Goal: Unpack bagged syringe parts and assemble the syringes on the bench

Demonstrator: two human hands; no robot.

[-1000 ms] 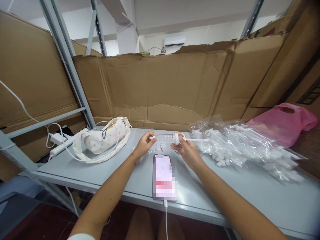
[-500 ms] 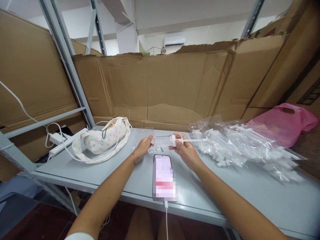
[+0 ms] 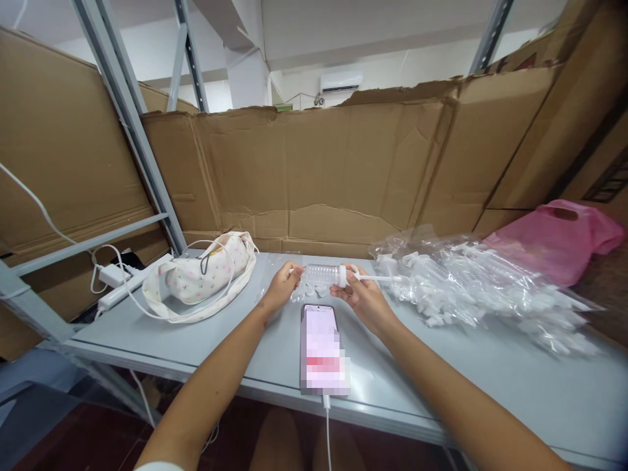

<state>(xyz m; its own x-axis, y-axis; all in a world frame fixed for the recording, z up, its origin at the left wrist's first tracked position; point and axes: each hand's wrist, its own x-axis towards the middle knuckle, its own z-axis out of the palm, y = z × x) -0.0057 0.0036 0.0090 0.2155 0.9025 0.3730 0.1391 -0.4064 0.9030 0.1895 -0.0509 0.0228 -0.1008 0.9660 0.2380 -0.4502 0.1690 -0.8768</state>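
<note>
Both my hands hold a small clear plastic bottle (image 3: 321, 274) lying sideways above the grey table (image 3: 196, 340). My left hand (image 3: 283, 284) pinches its left end. My right hand (image 3: 360, 296) is closed round the white pump cap (image 3: 342, 277), whose thin white tube (image 3: 380, 279) sticks out to the right. A few small clear pieces (image 3: 307, 291) lie on the table just under the bottle. A phone (image 3: 321, 347) with a lit screen lies flat between my forearms.
A heap of clear plastic bags with pump parts (image 3: 471, 288) lies at the right, with a pink bag (image 3: 559, 239) behind it. A white spotted fabric pouch (image 3: 201, 278) and a white charger with cables (image 3: 115, 278) sit at the left. Cardboard sheets (image 3: 318, 176) wall the back.
The bottle and cap first came closer together between my hands, then my left hand shifted from the bottle's side to pinch its left end. The view has hardly moved.
</note>
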